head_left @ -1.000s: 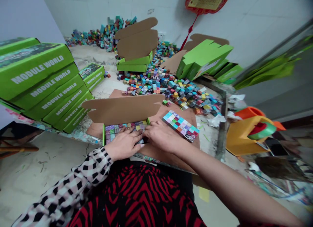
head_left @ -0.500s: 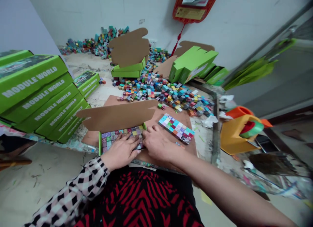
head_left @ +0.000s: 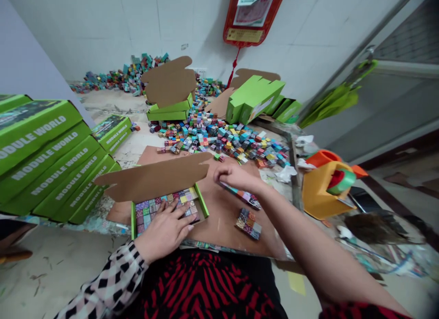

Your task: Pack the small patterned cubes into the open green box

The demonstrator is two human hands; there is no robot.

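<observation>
- Head view: left hand (head_left: 164, 232) lies flat, fingers spread, on the packed cubes (head_left: 151, 209) inside the open green box (head_left: 202, 207) at the table's near edge.
- Right hand (head_left: 233, 175) is curled, gripping the far end of a cube slab (head_left: 245, 197) just right of the box, over brown cardboard (head_left: 222, 218).
- Small cube block (head_left: 248, 224) lies near, touching neither hand.
- Loose cubes (head_left: 233, 143) behind; stacked boxes (head_left: 44, 159) left; tape dispenser (head_left: 322, 191) right.

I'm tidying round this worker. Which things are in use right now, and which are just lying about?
In use: open green box under the left hand; cube slab held by the right hand; small cube block.
Lying about: stacked boxes; tape dispenser; wall hanging.
</observation>
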